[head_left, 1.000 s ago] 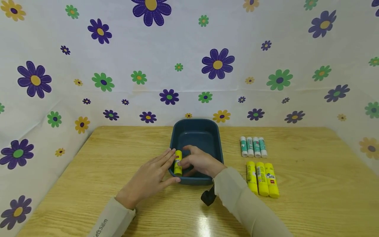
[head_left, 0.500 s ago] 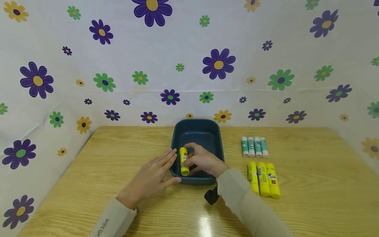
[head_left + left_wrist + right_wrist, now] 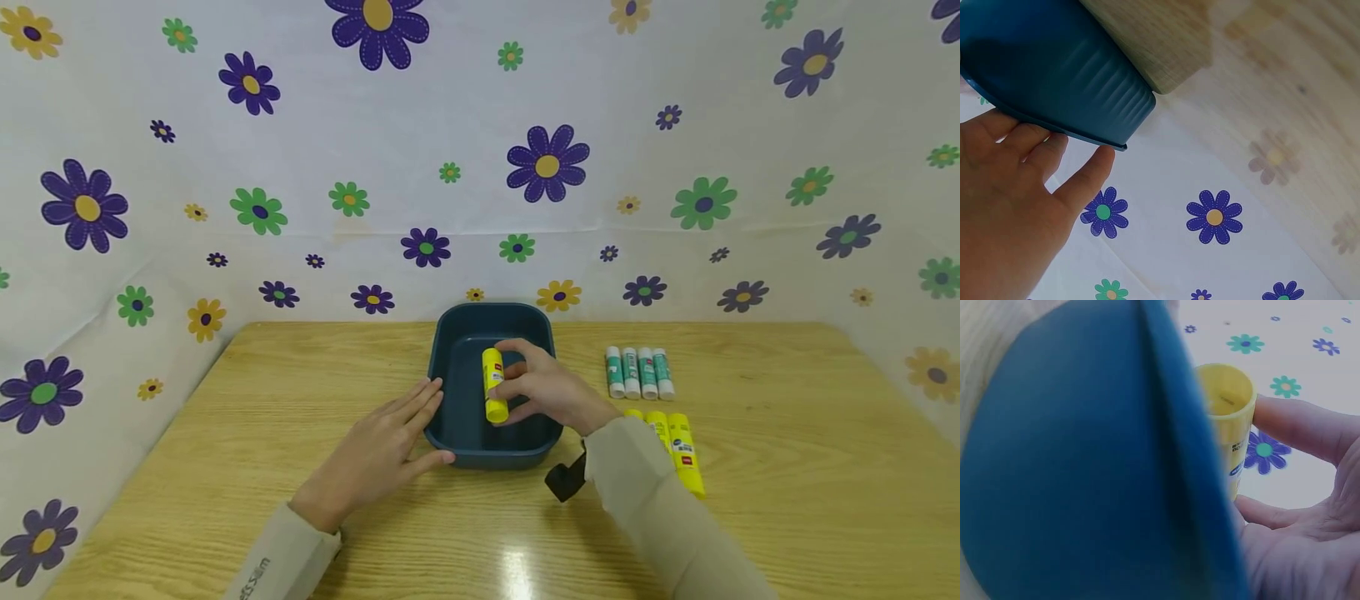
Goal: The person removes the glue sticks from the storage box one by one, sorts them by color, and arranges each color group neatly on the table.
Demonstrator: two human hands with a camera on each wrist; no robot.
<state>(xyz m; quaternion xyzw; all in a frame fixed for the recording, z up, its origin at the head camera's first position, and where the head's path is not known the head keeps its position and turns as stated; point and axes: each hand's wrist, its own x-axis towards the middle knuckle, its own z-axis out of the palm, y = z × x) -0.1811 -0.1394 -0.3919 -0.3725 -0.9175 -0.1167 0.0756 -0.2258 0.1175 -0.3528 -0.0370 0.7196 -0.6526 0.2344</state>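
Observation:
A yellow glue stick [image 3: 492,363] is gripped between the thumb and fingers of my right hand [image 3: 558,392], tilted above the inside of a dark blue plastic bin [image 3: 491,459]. In the right wrist view the bin wall [image 3: 1079,450] hides part of the glue stick [image 3: 1233,428], whose hollow end faces the camera. My left hand [image 3: 378,458] lies against the bin's left side with fairly straight fingers, its thumb by the near corner. Fingertips [image 3: 1106,156] touch the bin's rim in the left wrist view.
Right of the bin, several small white-and-green glue sticks [image 3: 632,373] lie in a row. Nearer, three yellow glue sticks [image 3: 683,450] lie side by side, partly covered by my right sleeve [image 3: 645,475]. A flowered cloth [image 3: 480,192] hangs behind the wooden table [image 3: 337,350].
My right hand has carried the yellow glue stick from the bin's left wall rightward and up, toward the bin's middle. My left hand keeps its place at the rim.

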